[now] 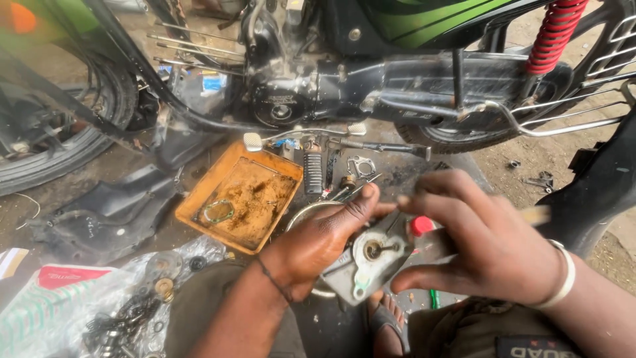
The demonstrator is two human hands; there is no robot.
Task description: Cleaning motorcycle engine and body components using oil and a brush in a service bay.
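Holding a flat grey metal engine plate with a brass centre shaft (pixel 370 257) low over my lap, my left hand (pixel 318 242) grips its edge, thumb stretched across. I see my right hand (pixel 483 245) curled loosely over the plate's far side, fingers bent around a blurred thin wooden stick (pixel 535 215). Beyond lies a rusty orange rectangular metal tray (pixel 240 199) on the ground.

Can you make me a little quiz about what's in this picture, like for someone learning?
1. True or false: the orange tray lies under the motorcycle's red spring.
2. Which hand holds the grey metal part from below?
3. What colour is the small cap beside the right hand?

Key: 1 false, it lies on the ground to the left of the hands. 2 the left. 3 red.
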